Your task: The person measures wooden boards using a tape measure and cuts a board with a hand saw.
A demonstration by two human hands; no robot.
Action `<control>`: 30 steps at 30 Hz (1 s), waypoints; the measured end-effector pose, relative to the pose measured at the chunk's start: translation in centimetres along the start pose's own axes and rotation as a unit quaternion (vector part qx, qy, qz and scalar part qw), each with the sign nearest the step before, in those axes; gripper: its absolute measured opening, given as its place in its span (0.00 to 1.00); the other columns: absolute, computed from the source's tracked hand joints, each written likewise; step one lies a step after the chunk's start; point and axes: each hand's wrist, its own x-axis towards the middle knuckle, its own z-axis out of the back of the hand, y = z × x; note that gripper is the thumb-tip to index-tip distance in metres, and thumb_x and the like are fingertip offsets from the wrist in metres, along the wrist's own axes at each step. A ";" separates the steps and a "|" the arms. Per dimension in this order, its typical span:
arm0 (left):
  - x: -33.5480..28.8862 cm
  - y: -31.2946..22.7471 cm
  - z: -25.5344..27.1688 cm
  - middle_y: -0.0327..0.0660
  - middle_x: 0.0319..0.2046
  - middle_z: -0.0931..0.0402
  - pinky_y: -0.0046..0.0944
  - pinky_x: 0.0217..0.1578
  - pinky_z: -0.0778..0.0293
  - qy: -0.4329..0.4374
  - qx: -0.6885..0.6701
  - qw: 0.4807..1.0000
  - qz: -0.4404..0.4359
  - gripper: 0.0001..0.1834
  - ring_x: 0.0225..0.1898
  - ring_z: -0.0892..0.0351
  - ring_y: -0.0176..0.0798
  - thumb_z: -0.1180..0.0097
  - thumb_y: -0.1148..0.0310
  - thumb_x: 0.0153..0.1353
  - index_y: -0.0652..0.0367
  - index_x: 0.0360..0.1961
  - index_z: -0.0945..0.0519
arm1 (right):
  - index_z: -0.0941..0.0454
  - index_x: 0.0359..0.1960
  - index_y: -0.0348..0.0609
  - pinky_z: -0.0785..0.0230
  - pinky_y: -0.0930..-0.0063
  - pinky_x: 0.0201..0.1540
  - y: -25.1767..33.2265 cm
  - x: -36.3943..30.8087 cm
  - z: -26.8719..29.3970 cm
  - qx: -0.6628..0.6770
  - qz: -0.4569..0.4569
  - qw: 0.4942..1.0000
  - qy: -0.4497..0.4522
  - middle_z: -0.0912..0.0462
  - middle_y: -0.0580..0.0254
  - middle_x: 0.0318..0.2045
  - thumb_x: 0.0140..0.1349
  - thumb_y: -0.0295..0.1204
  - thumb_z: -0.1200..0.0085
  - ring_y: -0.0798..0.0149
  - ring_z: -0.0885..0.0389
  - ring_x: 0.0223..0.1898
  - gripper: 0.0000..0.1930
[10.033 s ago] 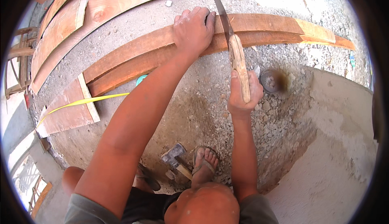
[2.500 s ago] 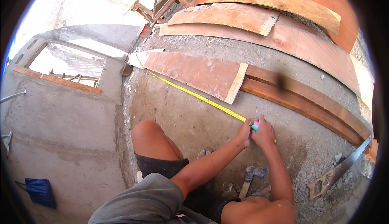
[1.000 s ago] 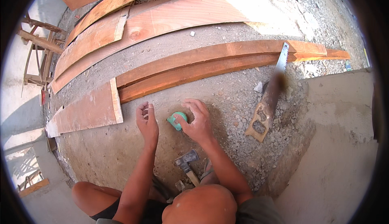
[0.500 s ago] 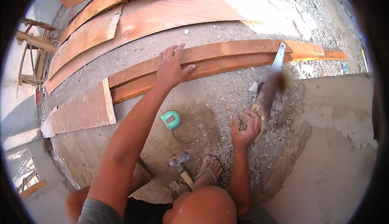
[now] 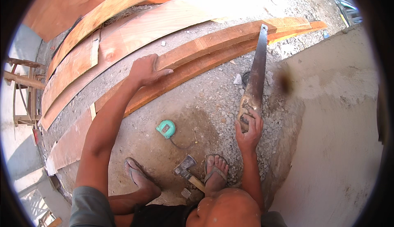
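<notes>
Two long reddish wooden beams lie side by side on the ground. My left hand [image 5: 144, 70] is on the far beam [image 5: 213, 41], fingers curled over its far edge and thumb along its near side. Beside it runs the near beam [image 5: 193, 71]. My right hand [image 5: 249, 133] grips the handle of a handsaw [image 5: 257, 69], whose blade points away from me. The blade's tip overlaps the beams in view; I cannot tell whether it touches them. A green tape measure [image 5: 166, 128] rests on the ground between my arms.
A hatchet [image 5: 186, 167] lies by my right foot [image 5: 216, 169]. Plywood sheets [image 5: 135, 34] spread beyond the beams. Loose gravel [image 5: 230, 122] borders a low concrete wall [image 5: 328, 145] at the right. A wooden frame [image 5: 28, 91] stands at the far left.
My left hand has shifted left along the far beam, its spread fingers now curled over the edge. The saw has swung more upright in view. The whole view has turned.
</notes>
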 end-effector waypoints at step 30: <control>-1.3 -2.5 -3.5 0.55 0.58 0.20 0.52 0.56 0.22 -0.009 -0.038 0.998 -0.053 0.47 0.58 0.20 0.55 0.29 0.40 0.52 0.65 0.64 0.24 | 0.17 0.50 0.43 0.21 0.60 0.54 11.0 26.3 -12.7 -0.227 0.329 0.828 0.393 0.12 0.54 0.47 0.56 0.22 0.37 0.52 0.13 0.49 0.18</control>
